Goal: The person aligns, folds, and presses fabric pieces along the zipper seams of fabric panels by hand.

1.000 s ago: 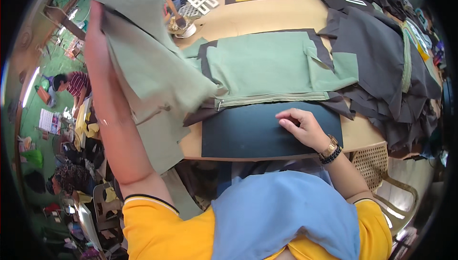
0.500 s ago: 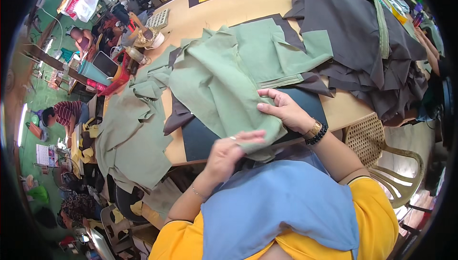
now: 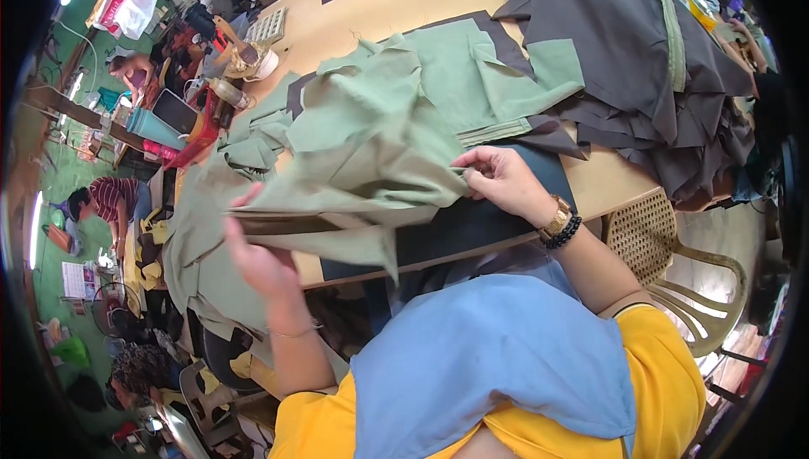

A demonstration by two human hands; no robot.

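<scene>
A pale green cloth piece is stretched between my two hands over the near part of the table, folded and partly smeared by motion. My right hand pinches its right edge between thumb and fingers. At its left end, my left hand has the cloth edge between thumb and fingers, somewhat blurred. Beneath lies a dark blue mat. More pale green cloth is spread just beyond, with a folded strip at its near edge. Another green pile hangs over the table's left side.
A large dark grey cloth stack covers the table's right. A woven-back chair stands at the near right. Further left on the table are a brush, a bottle and a red basket. Other people work at the left and far right.
My left hand has moved left and up from near my right hand, drawing the cloth's near edge with it. The right hand still holds its place on the cloth.
</scene>
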